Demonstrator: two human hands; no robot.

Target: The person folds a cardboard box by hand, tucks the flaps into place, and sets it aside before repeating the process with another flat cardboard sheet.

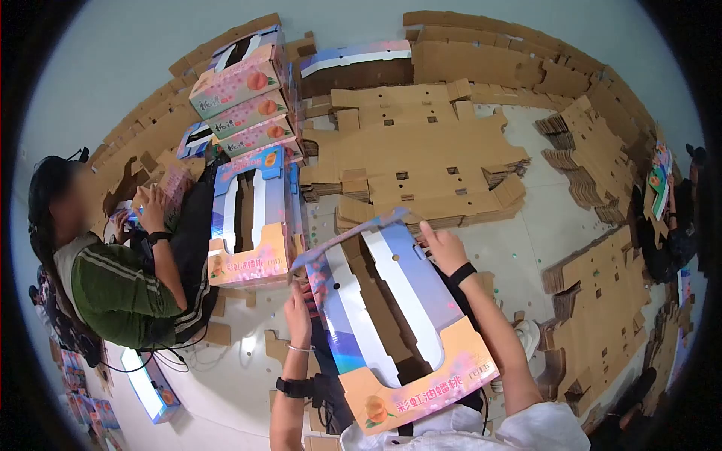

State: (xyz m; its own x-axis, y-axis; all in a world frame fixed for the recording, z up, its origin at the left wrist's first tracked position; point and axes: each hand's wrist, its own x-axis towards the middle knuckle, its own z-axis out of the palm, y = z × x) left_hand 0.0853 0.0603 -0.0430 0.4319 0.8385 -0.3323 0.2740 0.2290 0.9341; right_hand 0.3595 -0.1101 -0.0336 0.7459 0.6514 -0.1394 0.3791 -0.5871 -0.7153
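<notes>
A printed cardboard fruit box with a long opening in its top rests tilted across my lap. Its orange near end carries a peach picture and Chinese lettering. My left hand is closed on the box's far left corner, with some fingers hidden behind the side. At the far right corner, my right hand grips the edge beside the raised end flap. Just beyond my left hand stands a similar finished box, with more boxes behind it.
Flat cardboard blanks lie in a large stack ahead and another stack to the right. Peach boxes are piled at the back left. A co-worker sits at left handling a box; another person is at far right.
</notes>
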